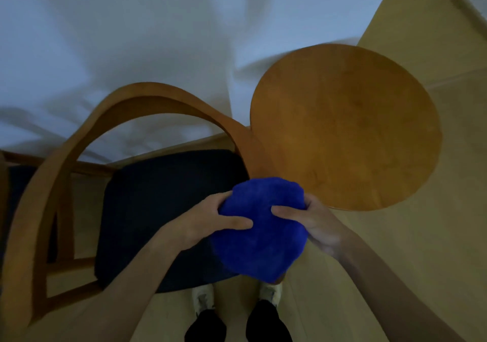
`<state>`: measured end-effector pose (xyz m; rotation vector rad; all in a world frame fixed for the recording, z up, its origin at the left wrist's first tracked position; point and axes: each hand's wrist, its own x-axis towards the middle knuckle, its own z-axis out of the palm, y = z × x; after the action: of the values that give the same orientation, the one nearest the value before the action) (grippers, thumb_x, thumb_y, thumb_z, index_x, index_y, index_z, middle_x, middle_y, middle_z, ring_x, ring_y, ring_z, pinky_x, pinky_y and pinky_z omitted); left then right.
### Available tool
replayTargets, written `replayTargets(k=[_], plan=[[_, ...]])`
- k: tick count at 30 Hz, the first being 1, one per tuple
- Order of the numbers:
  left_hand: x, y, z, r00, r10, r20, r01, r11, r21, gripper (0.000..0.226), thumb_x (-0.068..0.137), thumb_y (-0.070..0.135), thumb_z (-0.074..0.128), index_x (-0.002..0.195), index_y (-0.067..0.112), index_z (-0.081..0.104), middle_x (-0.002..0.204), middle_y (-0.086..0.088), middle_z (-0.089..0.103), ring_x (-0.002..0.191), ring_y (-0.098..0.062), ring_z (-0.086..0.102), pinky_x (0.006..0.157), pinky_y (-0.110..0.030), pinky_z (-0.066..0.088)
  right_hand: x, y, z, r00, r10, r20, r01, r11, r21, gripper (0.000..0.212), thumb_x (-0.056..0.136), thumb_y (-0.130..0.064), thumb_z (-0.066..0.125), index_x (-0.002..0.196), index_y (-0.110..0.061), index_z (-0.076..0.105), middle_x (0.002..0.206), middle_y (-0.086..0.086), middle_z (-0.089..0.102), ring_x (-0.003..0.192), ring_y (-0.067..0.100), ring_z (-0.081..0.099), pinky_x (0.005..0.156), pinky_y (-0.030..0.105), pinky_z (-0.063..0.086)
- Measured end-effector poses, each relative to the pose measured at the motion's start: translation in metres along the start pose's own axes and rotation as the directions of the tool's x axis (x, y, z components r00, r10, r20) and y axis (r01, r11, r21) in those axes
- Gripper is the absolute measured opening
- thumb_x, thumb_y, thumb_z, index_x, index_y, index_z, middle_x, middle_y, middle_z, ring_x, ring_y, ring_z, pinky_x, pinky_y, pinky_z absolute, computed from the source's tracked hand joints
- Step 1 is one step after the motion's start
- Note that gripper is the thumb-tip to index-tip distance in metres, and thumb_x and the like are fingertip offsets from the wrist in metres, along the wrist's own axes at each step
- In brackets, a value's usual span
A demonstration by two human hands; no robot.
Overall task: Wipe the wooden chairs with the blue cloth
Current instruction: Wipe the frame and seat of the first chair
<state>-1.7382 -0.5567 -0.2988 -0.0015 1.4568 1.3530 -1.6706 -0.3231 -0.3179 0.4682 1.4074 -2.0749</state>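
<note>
At 6 o'clock, two white shoes (234,299) stand on the light floor (395,249). Just above them, the left hand (210,220) and the right hand (313,223) both grip the blue cloth (261,236), fingers curled into its bunched fabric, thumbs on top. The cloth hangs over the front edge of the dark seat (158,210) of a wooden chair (66,162), whose curved back runs toward 10 o'clock. At 2 o'clock is a round wooden counter (345,128). A white curtain (131,38) hangs at 12 o'clock.

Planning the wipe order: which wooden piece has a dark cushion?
The chair left of the cloth, with its curved frame; the round wooden top on the right is bare.
</note>
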Motion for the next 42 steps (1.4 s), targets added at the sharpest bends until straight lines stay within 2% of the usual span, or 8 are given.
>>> replayTargets(k=[9,17,24,27,30,33,36,42], plan=[[-0.013,-0.038,-0.017,0.995,-0.079,-0.058,0.058,0.954,-0.295,0.052,0.067,0.022,0.087,0.116,0.022,0.068,0.119,-0.002,0.069,0.112,-0.022,0.065,0.082,-0.029,0.056,0.032,-0.007,0.012,0.996,-0.012,0.093,0.052,0.898,-0.437,0.036,0.076,-0.053,0.080,0.109,-0.054,0.065,0.116,-0.020,0.070,0.104,0.001,0.067,0.082,0.022,0.054],[-0.011,-0.072,-0.017,0.985,-0.014,0.169,0.123,0.750,-0.650,0.057,0.071,0.056,0.076,0.116,0.022,0.071,0.120,-0.009,0.068,0.110,-0.029,0.066,0.083,-0.038,0.056,0.049,-0.012,0.029,0.978,0.070,0.197,0.057,0.817,-0.574,0.043,0.078,-0.039,0.084,0.117,-0.032,0.064,0.113,-0.011,0.071,0.102,0.008,0.068,0.090,0.037,0.055],[0.013,-0.069,-0.022,0.991,-0.061,-0.121,-0.002,0.888,-0.460,0.064,0.070,0.017,0.083,0.126,0.027,0.054,0.112,0.004,0.071,0.103,-0.016,0.068,0.074,-0.028,0.057,0.069,-0.008,0.031,0.987,-0.114,-0.109,-0.042,0.479,-0.877,0.058,0.064,-0.060,0.083,0.103,-0.025,0.057,0.092,-0.011,0.063,0.081,0.004,0.059,0.063,0.016,0.045],[0.021,-0.068,-0.028,0.957,0.054,-0.284,-0.095,0.987,-0.132,0.048,0.083,0.019,0.074,0.121,0.036,0.050,0.121,0.008,0.063,0.105,-0.006,0.064,0.079,-0.018,0.050,0.074,-0.009,0.025,0.984,-0.121,-0.128,-0.077,0.359,-0.930,0.054,0.069,-0.054,0.083,0.104,-0.031,0.048,0.089,-0.016,0.056,0.077,0.001,0.056,0.057,0.012,0.038],[0.033,-0.077,-0.030,0.904,0.195,-0.381,-0.068,0.944,0.322,0.035,0.093,0.024,0.062,0.125,0.026,0.047,0.126,0.003,0.056,0.106,-0.005,0.055,0.081,-0.008,0.038,0.074,-0.003,0.025,0.977,-0.169,-0.131,-0.084,0.261,-0.962,0.054,0.075,-0.044,0.082,0.112,-0.033,0.044,0.096,-0.016,0.053,0.087,0.006,0.057,0.064,0.015,0.039],[0.041,-0.083,-0.033,0.896,0.227,-0.381,-0.055,0.909,0.413,0.029,0.096,0.025,0.057,0.123,0.018,0.049,0.120,-0.002,0.059,0.097,-0.004,0.056,0.077,-0.008,0.040,0.069,0.006,0.028,0.950,-0.308,-0.062,-0.055,0.031,-0.998,0.059,0.083,-0.049,0.072,0.130,-0.029,0.042,0.120,-0.007,0.053,0.107,0.012,0.052,0.083,0.022,0.042],[0.045,-0.083,-0.038,0.940,0.096,-0.328,-0.045,0.986,0.160,0.030,0.095,0.019,0.058,0.123,0.021,0.051,0.123,-0.001,0.058,0.104,-0.009,0.060,0.092,-0.025,0.047,0.064,0.008,0.029,0.931,-0.364,-0.009,-0.079,-0.176,-0.981,0.072,0.092,-0.061,0.052,0.149,-0.022,0.033,0.153,0.002,0.038,0.138,0.021,0.037,0.112,0.039,0.033],[0.039,-0.089,-0.064,0.948,-0.169,-0.269,0.024,0.883,-0.469,0.054,0.069,0.015,0.076,0.118,0.025,0.057,0.118,-0.004,0.066,0.103,-0.022,0.067,0.078,-0.039,0.054,0.055,0.002,0.020,0.927,-0.374,0.012,-0.041,-0.134,-0.990,0.068,0.097,-0.058,0.043,0.146,-0.010,0.043,0.152,0.008,0.044,0.137,0.024,0.045,0.112,0.037,0.035]])
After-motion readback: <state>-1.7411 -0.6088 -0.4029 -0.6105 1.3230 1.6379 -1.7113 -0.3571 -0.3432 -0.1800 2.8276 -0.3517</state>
